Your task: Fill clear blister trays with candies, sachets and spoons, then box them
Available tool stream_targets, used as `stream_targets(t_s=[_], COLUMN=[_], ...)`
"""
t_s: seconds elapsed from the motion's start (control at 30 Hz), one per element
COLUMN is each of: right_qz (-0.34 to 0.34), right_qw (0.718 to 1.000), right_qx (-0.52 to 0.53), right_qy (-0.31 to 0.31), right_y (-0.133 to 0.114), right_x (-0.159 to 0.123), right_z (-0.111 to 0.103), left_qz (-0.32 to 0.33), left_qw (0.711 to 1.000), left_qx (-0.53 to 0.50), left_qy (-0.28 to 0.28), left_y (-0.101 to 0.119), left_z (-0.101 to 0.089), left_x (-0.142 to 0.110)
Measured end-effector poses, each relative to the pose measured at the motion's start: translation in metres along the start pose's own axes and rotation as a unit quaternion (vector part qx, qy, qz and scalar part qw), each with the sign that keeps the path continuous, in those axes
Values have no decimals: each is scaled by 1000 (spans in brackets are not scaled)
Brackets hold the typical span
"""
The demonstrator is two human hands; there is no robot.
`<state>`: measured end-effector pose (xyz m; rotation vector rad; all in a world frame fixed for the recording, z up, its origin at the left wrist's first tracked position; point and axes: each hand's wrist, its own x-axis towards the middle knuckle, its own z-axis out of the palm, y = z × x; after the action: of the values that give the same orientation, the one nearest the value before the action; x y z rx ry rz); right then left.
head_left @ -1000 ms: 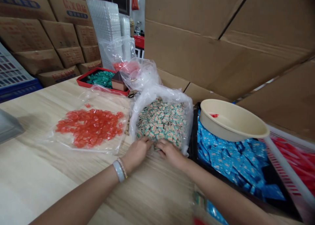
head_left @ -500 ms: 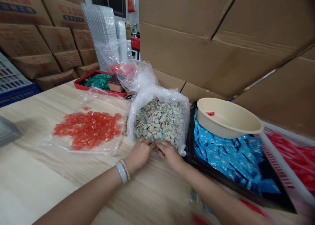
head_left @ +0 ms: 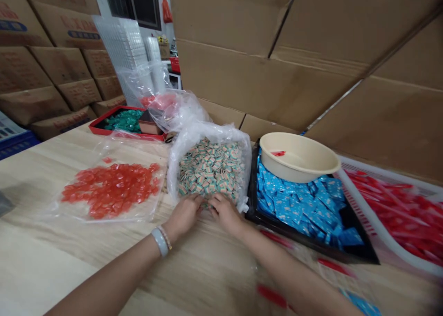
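Note:
A container lined with a clear plastic bag (head_left: 174, 168) is heaped with small flat striped pieces (head_left: 211, 166) in green, pink and beige. At its near rim, my left hand (head_left: 184, 216) has its fingers curled in among the front pieces. My right hand (head_left: 224, 214) is bent over the same spot, just to the right, with fingertips close to the left ones. Both hands look closed, but blur and the fingers themselves hide what is between them. A clear plastic sheet or bag with red translucent-wrapped pieces (head_left: 114, 189) lies left of the container.
To the right, a black tray (head_left: 346, 256) holds blue packets (head_left: 294, 200), with a cream basin (head_left: 297, 173) resting on them. Beyond it is a white basket (head_left: 360, 200) of red packets. A red tray (head_left: 100, 130) of green pieces stands back left. Cardboard boxes (head_left: 235, 71) wall the back.
The view has shifted, so everything sits further left and more of the right basket shows. Both hands stay at the container's near rim, fingertips still close together.

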<state>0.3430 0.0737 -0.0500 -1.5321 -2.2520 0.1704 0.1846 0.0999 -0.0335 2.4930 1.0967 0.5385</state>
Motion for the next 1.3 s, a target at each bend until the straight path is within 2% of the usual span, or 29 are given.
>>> stream_targets(t_s=[0.2,0.3,0.4,0.5,0.57,0.63,0.67,0.73,0.83,0.93,1.03,1.13,1.3], right_qz=[67,85,127,162,184,239,273,367,410,412,404,400,417], right_qw=[996,992,985,974,961,940,929,899,887,892,901,905,895], right_qx=[-59,-82,-49,47,115,154,156,142,124,114,96,69,47], right_qy=[14,47,105,152,171,188,194,191,172,145,128,130,149], right_y=[-16,-22,-34,-42,-36,-17,-4,25,59,73,73,67,59], right_x=[0,1,-6,-38,-83,-141,-173,-230,-283,-292,-284,-282,-289], right_z=[4,2,-11,-38,-63,-89,-101,-119,-126,-117,-107,-103,-100], left_qz=[28,4,-99,-214,-248,-253,-245,-222,-189,-199,-217,-223,-209], left_qw=[999,999,994,961,922,882,875,866,812,762,743,749,769], left_qx=[2,10,-45,-165,-293,-395,-418,-446,-520,-555,-553,-543,-518], left_qy=[-45,-48,15,65,58,26,2,-56,-189,-268,-307,-307,-310], left_y=[-10,-18,-15,0,16,38,52,88,154,213,246,259,265], left_z=[5,8,3,-7,-10,-7,-3,9,35,62,82,93,106], left_x=[7,20,32,35,32,26,21,11,-6,-18,-25,-28,-30])
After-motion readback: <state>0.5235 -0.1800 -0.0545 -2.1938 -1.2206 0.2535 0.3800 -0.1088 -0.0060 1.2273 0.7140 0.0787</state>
